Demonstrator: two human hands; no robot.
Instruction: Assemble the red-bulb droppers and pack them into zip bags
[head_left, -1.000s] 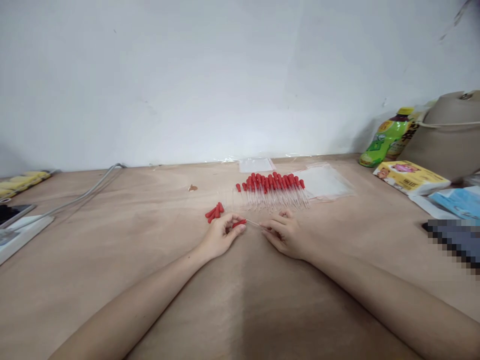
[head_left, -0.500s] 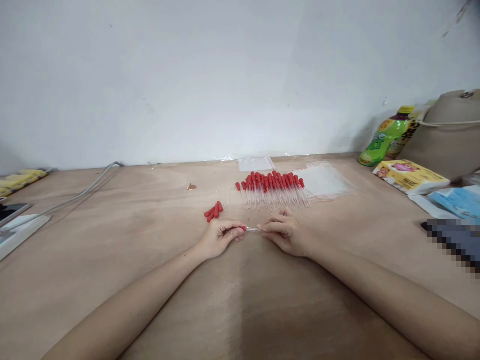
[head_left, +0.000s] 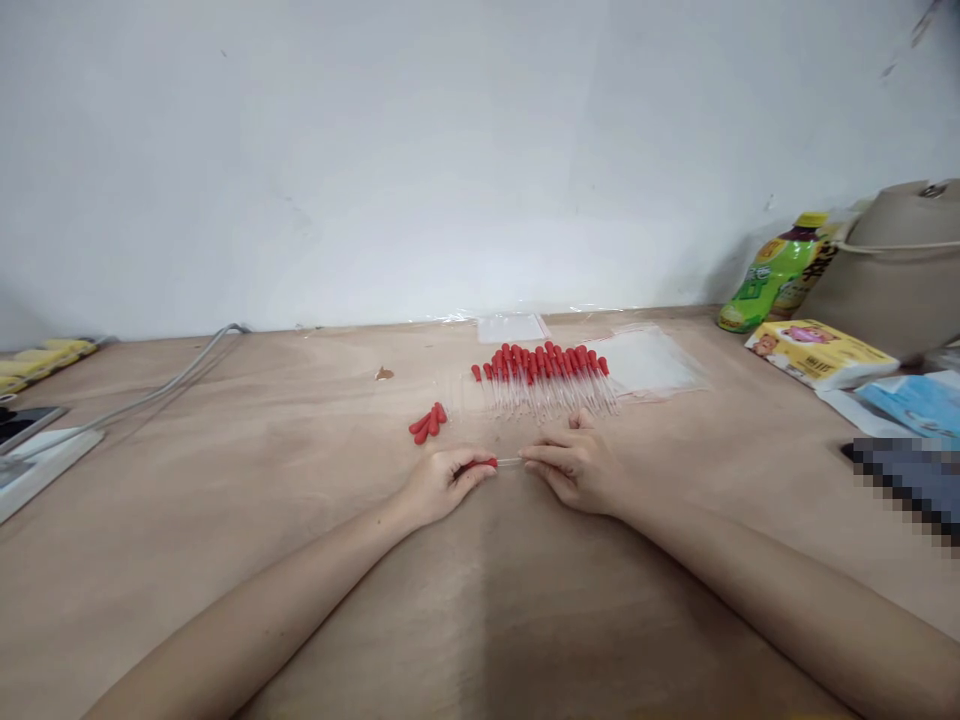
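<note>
Wooden table (head_left: 247, 440): loose red bulbs (head_left: 433, 424), red-topped droppers (head_left: 553, 362), clear bags (head_left: 651, 362), yellow packet (head_left: 825, 362).

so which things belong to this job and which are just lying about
Likely in the job: red bulb in the left hand, clear tube in the right hand, loose red bulbs, red-topped droppers

Likely just lying about: green bottle, yellow packet, grey cable

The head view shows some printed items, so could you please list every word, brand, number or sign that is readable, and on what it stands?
No text can be quoted with certainty.
Green-labelled drink bottle: lettering too blurred to read.
Package behind it: dark characters, partly hidden, unreadable.
Yellow cartoon-printed pack: print too small to read.
Red-bulbed droppers: no lettering visible.
</note>
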